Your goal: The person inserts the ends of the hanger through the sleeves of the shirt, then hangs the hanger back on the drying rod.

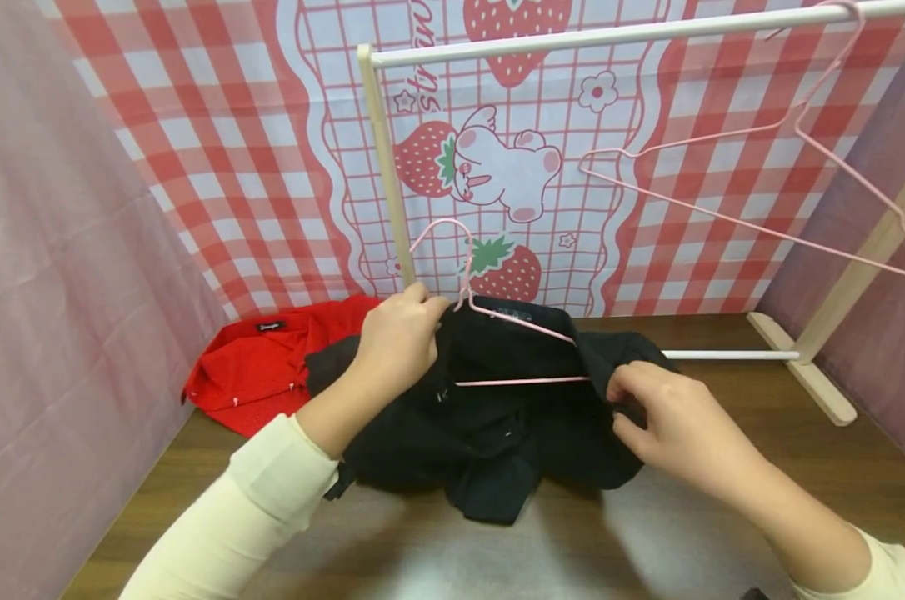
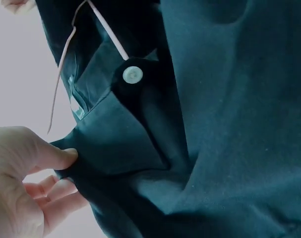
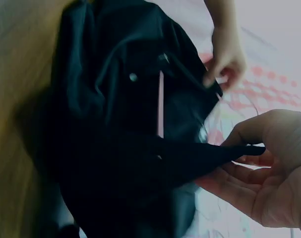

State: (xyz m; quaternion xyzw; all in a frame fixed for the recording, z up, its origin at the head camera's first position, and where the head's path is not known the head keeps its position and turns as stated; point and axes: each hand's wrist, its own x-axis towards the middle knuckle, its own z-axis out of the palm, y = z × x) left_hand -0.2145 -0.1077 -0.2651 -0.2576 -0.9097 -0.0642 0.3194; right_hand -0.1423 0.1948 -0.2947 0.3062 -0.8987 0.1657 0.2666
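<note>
A black buttoned shirt [image 1: 497, 433] hangs bunched over a pink wire hanger [image 1: 523, 321], whose hook rises above the collar. The hanger's bottom bar crosses the shirt's open neck. My left hand [image 1: 400, 337] pinches the collar on the left side, close to the hook; in the left wrist view the thumb presses the cloth [image 2: 115, 139] near a white button [image 2: 133, 75]. On the right, my right hand [image 1: 670, 417] pinches the edge of the shirt's front between thumb and fingers, also seen in the right wrist view with the dark cloth flap [image 3: 205, 158].
A red garment [image 1: 265, 375] lies at the left on the wooden table [image 1: 722, 458]. Behind stands a rack with a white rail [image 1: 610, 37], where another pink hanger [image 1: 722, 218] hangs. A strawberry-patterned cloth [image 1: 257, 167] covers the back; pinkish curtains [image 1: 70, 292] flank the sides.
</note>
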